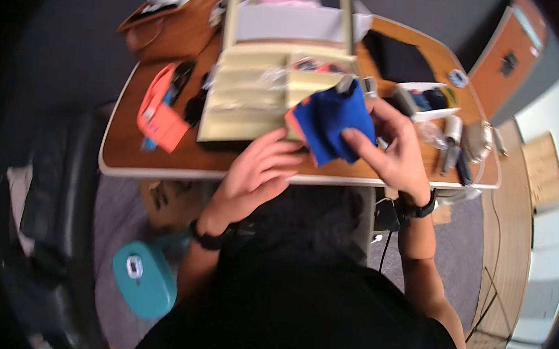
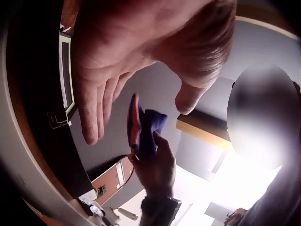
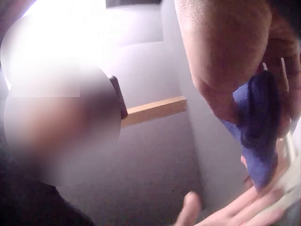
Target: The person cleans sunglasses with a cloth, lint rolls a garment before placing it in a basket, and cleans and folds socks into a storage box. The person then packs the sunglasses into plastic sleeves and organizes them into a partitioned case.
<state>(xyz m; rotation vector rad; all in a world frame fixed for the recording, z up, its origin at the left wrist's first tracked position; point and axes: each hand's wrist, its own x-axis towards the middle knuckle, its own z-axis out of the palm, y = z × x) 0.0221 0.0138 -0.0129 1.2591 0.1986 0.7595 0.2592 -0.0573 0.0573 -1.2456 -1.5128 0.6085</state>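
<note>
My right hand (image 1: 395,147) pinches a folded blue cloth piece (image 1: 335,123) between thumb and fingers, above the front of the desk. An orange-red part shows along the cloth's left edge, and the left wrist view shows it as a stripe beside the blue. To the left of the cloth is my left hand (image 1: 257,173), its fingers extended and holding nothing, fingertips close to the cloth's lower edge. Behind both hands lies an open cream organizer box (image 1: 244,130) with compartments and a raised lid with a framed panel (image 1: 290,26).
An orange folded strip (image 1: 160,117) lies left of the box, with a brown leather bag (image 1: 172,37) behind it. On the right stand a white box (image 1: 420,103) of dark cloth items, a black flat cloth (image 1: 398,56) and several small articles. A teal lidded bin (image 1: 142,281) sits on the floor.
</note>
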